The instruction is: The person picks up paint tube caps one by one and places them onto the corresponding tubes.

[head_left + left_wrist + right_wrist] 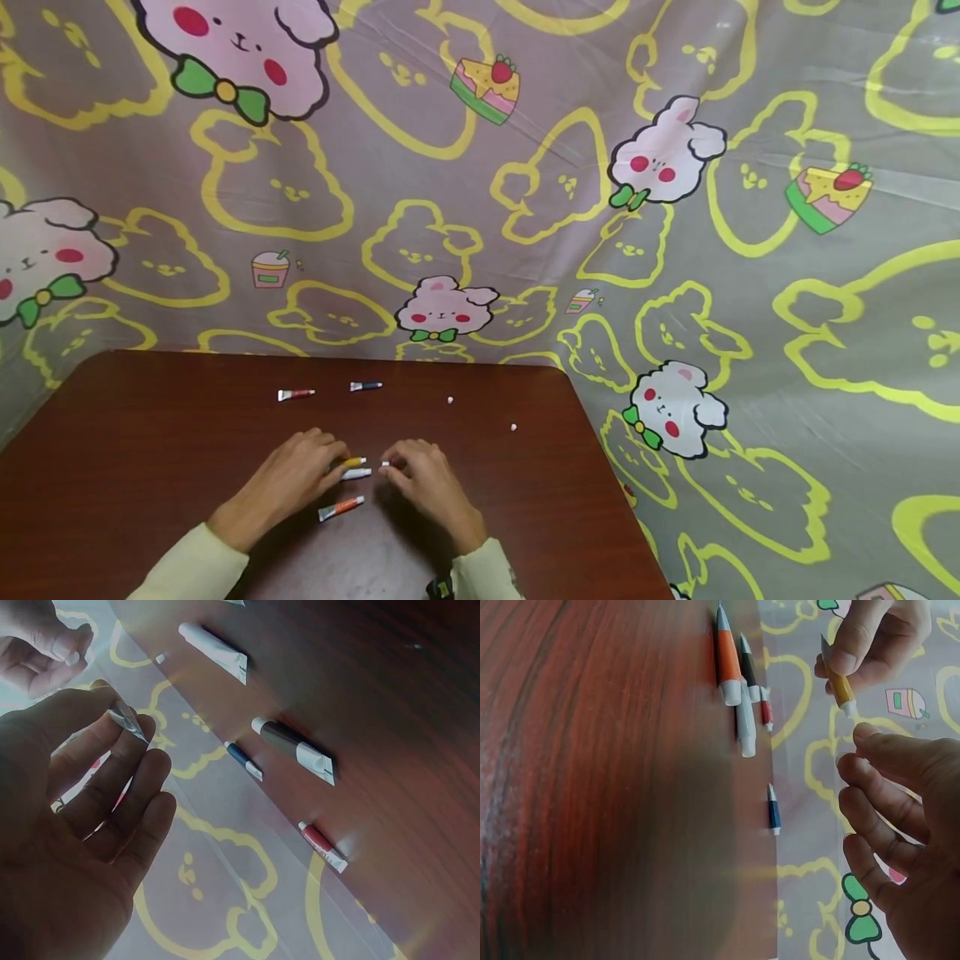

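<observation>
Yellow paint tube (841, 687) — pinched in the grip of the left hand (296, 468), pointing toward the right hand (429, 479), which pinches a small white cap (386, 463) — above the desk (187, 417).

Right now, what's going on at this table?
A person's left hand grips a yellow tube; the right hand pinches what looks like a small white cap, apart from the tube. A white tube, orange tube, red tube, blue tube and dark tube lie on the table; two white bits lie farther right.
</observation>
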Tool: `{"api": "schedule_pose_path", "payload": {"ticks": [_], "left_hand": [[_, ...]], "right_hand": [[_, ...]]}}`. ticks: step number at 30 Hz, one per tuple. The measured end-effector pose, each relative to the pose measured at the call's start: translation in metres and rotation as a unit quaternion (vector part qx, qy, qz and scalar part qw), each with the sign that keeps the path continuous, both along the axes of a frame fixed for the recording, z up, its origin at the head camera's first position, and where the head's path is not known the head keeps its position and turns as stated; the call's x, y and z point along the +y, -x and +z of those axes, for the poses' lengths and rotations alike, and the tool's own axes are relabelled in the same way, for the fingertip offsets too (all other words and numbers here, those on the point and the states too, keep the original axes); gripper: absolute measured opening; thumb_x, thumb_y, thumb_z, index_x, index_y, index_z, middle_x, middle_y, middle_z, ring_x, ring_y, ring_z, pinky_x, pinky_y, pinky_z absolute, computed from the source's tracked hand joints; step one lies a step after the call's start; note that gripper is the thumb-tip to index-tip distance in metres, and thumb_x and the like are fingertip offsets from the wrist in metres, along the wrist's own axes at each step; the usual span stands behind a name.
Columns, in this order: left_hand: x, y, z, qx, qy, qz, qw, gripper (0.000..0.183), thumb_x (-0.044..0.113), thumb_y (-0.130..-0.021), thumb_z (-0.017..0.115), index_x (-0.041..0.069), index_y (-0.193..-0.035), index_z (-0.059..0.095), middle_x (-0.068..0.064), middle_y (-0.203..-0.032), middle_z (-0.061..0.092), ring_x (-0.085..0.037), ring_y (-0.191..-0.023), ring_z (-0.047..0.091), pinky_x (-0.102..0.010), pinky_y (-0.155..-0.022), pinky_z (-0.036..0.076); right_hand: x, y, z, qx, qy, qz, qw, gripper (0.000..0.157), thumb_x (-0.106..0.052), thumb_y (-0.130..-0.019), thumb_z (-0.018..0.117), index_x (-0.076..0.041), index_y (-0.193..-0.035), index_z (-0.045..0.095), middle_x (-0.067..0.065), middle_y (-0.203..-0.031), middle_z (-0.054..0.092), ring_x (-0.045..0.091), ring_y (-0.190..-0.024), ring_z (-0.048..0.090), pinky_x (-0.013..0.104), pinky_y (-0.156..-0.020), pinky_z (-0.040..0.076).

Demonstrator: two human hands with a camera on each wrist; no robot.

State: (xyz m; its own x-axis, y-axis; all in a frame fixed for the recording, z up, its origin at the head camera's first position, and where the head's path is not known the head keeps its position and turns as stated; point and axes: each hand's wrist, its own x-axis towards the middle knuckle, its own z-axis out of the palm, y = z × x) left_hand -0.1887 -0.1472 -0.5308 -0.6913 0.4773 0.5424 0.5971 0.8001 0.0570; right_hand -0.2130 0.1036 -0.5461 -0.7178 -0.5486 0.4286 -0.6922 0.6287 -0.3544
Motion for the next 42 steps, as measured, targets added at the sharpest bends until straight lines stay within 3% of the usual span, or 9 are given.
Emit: {"api": "schedule_pose_path", "payload": {"ticks": [6,31,37,42], "left_hand": [[0.003,-0.001,0.001,-0.008,0.001,-0.003,1.0000,0.017,0.021,-0.083,0.093,0.019,-0.090,0.077,0.007,-0.086,0.074,-0.016,-0.080,0.064,-0.039,-0.072,0.054],[0.009,0.000,0.005,0.001,0.008,-0.040,0.9992,0.016,0.021,-0.085,0.091,0.019,-0.093,0.078,0.007,-0.088,0.074,-0.015,-0.081,0.064,-0.040,-0.075,0.056],[0.008,-0.001,0.005,-0.008,0.009,-0.051,0.9986,0.015,0.022,-0.087,0.091,0.020,-0.094,0.078,0.008,-0.089,0.073,-0.014,-0.083,0.064,-0.040,-0.076,0.057],[0.008,-0.001,0.004,0.014,-0.015,-0.068,0.9975,0.014,0.020,-0.088,0.090,0.020,-0.096,0.078,0.009,-0.090,0.072,-0.013,-0.086,0.063,-0.039,-0.080,0.056]], "right_hand": [[-0.003,0.002,-0.001,0.020,0.001,0.011,1.000,0.011,-0.019,-0.095,0.085,-0.017,-0.103,0.078,-0.008,-0.093,0.080,0.007,-0.088,0.072,0.021,-0.083,0.050],[-0.013,-0.001,0.002,-0.004,0.000,0.006,1.000,0.010,-0.027,-0.099,0.080,-0.019,-0.105,0.079,-0.009,-0.097,0.079,0.004,-0.084,0.064,0.015,-0.081,0.041],[-0.010,-0.001,0.001,-0.006,-0.006,0.021,1.000,0.013,-0.029,-0.105,0.073,-0.018,-0.105,0.080,-0.009,-0.099,0.080,0.005,-0.089,0.068,0.014,-0.081,0.043],[-0.009,0.000,-0.001,0.020,-0.019,0.022,0.999,0.026,-0.028,-0.112,0.061,-0.016,-0.093,0.075,-0.009,-0.082,0.071,0.005,-0.079,0.064,0.019,-0.076,0.048]]}}
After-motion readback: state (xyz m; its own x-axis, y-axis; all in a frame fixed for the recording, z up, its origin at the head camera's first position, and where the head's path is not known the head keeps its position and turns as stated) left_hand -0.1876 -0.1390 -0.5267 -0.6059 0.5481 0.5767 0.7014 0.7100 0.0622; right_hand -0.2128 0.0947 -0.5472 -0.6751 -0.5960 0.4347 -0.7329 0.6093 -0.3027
